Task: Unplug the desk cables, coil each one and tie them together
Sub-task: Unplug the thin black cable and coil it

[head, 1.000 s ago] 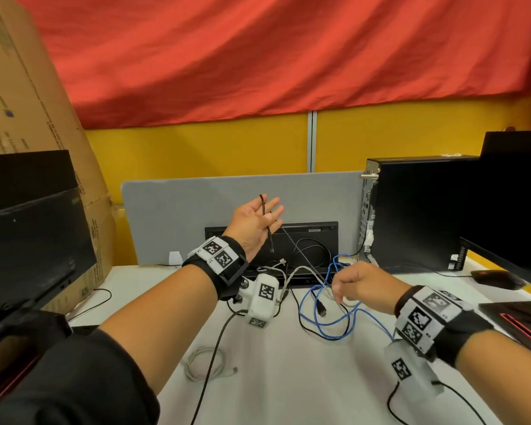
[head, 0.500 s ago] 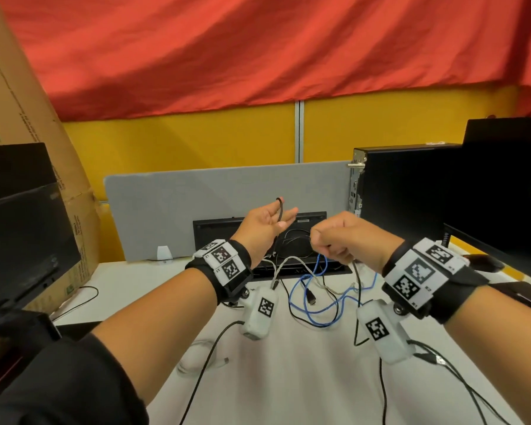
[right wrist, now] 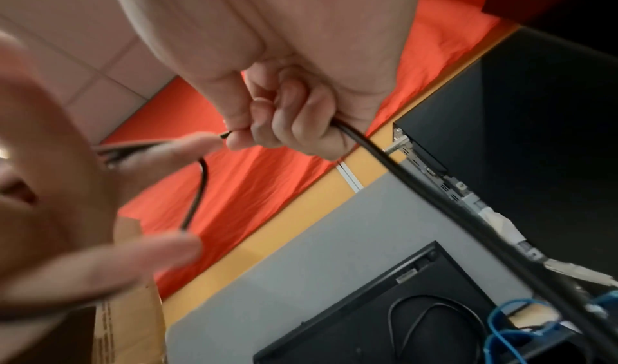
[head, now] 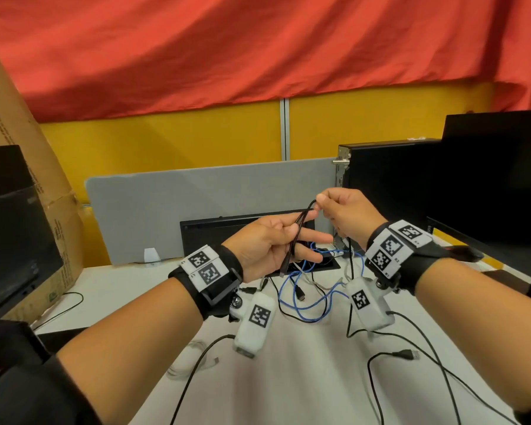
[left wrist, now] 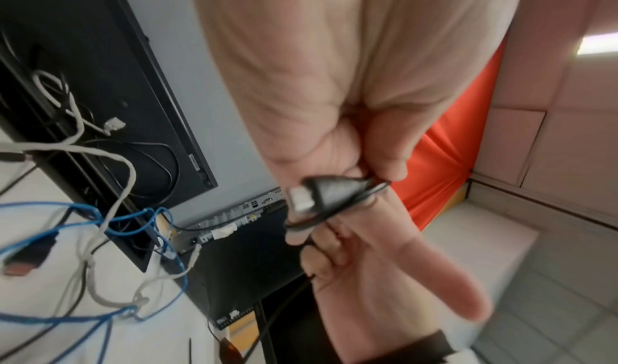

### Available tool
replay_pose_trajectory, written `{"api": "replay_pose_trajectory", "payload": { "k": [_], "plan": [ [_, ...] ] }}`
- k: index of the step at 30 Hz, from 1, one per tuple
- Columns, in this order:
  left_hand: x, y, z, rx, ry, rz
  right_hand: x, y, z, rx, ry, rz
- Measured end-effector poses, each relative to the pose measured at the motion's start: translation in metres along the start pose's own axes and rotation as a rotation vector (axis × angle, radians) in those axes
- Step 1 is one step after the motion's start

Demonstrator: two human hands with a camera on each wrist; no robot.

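Observation:
Above the desk my left hand [head: 292,240] holds a few loops of a thin black cable [head: 301,222]. In the left wrist view the thumb pins the strands and the plug [left wrist: 306,195] against the fingers [left wrist: 444,285]. My right hand [head: 321,205] is just right of it, fist curled, and pinches the same cable at the top of a loop. The right wrist view has the cable [right wrist: 401,168] leaving the bottom of the fist. From there it drops to the desk and ends in a loose plug [head: 406,354]. A blue cable [head: 307,302] and a grey-white cable [head: 328,285] lie tangled below the hands.
An open black cable tray [head: 246,228] sits in the desk in front of a grey divider [head: 196,204]. A PC tower [head: 387,179] and a monitor [head: 497,185] stand at right. At left are another monitor [head: 10,234] and a cardboard box [head: 22,148]. A small white coil [head: 181,363] lies on the desk.
My right hand rose from the desk up to my left hand, bringing cable with it. My left hand, earlier spread with one strand, now holds several strands.

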State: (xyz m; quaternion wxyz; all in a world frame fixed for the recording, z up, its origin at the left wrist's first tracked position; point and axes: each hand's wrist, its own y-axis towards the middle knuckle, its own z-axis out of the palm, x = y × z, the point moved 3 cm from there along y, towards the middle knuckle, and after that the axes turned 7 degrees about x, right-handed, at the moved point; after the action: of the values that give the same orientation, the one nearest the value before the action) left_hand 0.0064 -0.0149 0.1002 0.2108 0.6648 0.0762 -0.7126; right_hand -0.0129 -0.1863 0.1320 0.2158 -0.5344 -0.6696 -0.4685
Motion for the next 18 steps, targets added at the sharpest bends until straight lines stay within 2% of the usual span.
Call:
{"api": "replay_pose_trajectory", "payload": {
  "k": [5, 8, 14, 18],
  "plan": [
    [-0.002, 0.001, 0.003, 0.011, -0.086, 0.022, -0.016, -0.002, 0.014, 0.026, -0.079, -0.003],
    [-0.006, 0.001, 0.005, -0.009, -0.129, 0.07, -0.026, -0.006, 0.026, 0.121, -0.136, 0.044],
    [-0.019, 0.005, -0.009, -0.214, -0.186, 0.246, -0.029, -0.026, 0.057, 0.409, -0.396, 0.128],
    [-0.017, -0.004, -0.026, -0.393, -0.036, 0.218, -0.011, -0.037, 0.061, 0.513, -0.404, 0.122]
  ]
}}
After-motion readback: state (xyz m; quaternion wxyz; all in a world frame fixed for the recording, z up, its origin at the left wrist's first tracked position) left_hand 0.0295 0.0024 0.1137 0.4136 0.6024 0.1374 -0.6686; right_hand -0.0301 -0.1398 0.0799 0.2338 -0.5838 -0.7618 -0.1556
